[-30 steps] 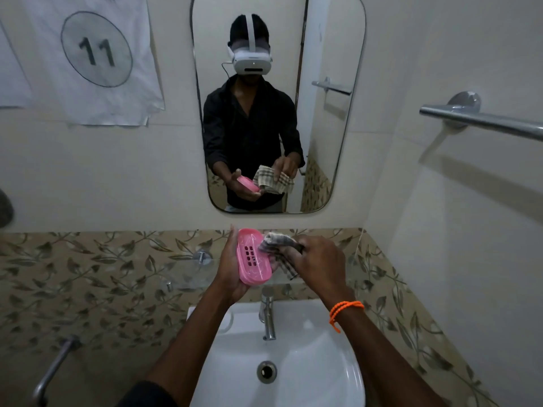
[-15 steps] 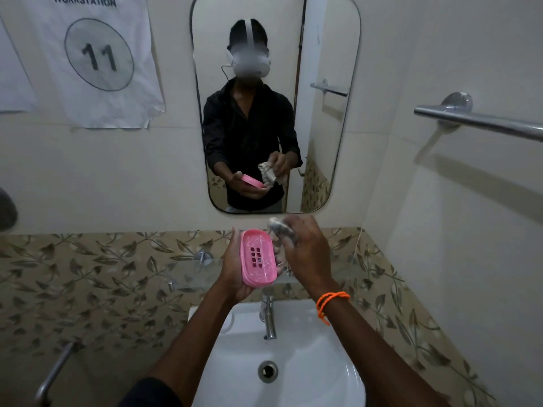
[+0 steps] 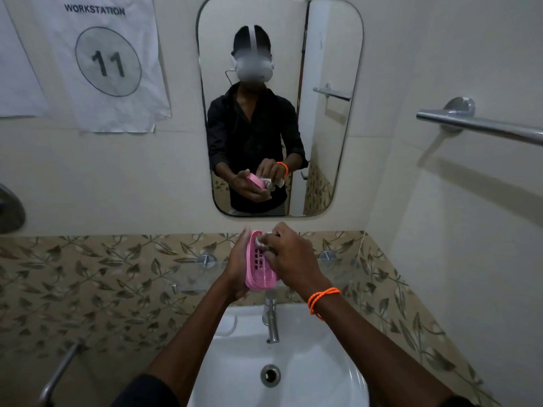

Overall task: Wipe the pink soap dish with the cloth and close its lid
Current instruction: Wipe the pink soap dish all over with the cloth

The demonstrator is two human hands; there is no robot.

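A: Soap dish (image 3: pixel 261 264), pink, is held up in front of the tiled wall, above the tap (image 3: pixel 271 318) and the white basin (image 3: pixel 308 362). Why is it tilted that way?

B: It is cradled from behind and from its left edge by the left hand (image 3: pixel 235 267), whose fingers are curled round it, so the slotted inner face is turned toward the camera and toward the other hand. That looks like a hold chosen to brace the dish against rubbing.

A: And to the right of it?

B: The cloth (image 3: pixel 262 240) is bunched small and pinched in the curled fingers of the right hand (image 3: pixel 289 257), pressed onto the upper end of the dish. Only a pale wad of it is seen; the rest is hidden by the hand. An orange band (image 3: pixel 321 301) is worn on that wrist. The same pose is repeated in the mirror (image 3: pixel 332 39).

A: What is changed against the 2 earlier frames?

B: 1 second ago the cloth was held loose and just beside the dish's right edge. Half a second ago it was raised near the top corner. Now it is laid on the dish itself and the hand covers much of the right side. The dish is also turned more edge-on. No lid can be made out, so closing is judged not yet done.
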